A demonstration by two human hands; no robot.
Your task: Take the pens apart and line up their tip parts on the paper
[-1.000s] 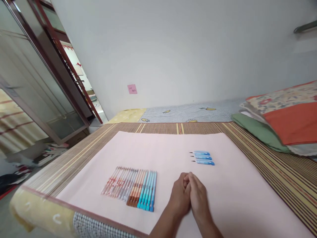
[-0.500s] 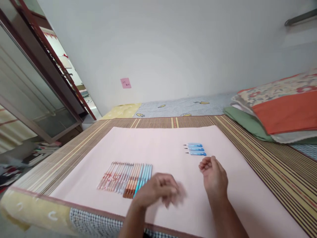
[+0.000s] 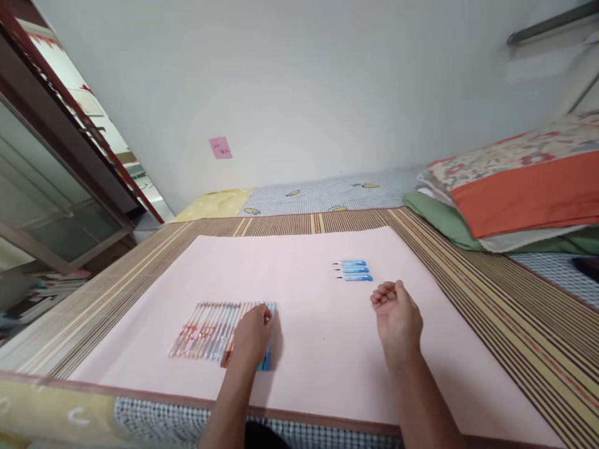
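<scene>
A row of several pens [image 3: 206, 330] lies side by side on a pink sheet [image 3: 309, 368], clear and reddish ones at the left, brown and blue ones at the right. My left hand [image 3: 253, 330] is over the right end of this row, fingers curled; what its fingertips hold, if anything, is hidden. Three blue pens with dark tips pointing left [image 3: 354, 270] lie farther back on the sheet. Just in front and to the right of them is my right hand [image 3: 397, 315], palm turned inward, fingers curled loosely and thumb apart, holding nothing visible.
The sheet lies on a striped mat [image 3: 468, 280]. Folded bedding with an orange and floral cover [image 3: 524, 193] is stacked at the right. A pale wall [image 3: 299, 93] with a pink note [image 3: 219, 148] stands behind. A glass-paned door [image 3: 51, 199] is at the left.
My left hand has moved left onto the right end of the pen row. My right hand keeps nearly the same pose. The view has shifted slightly.
</scene>
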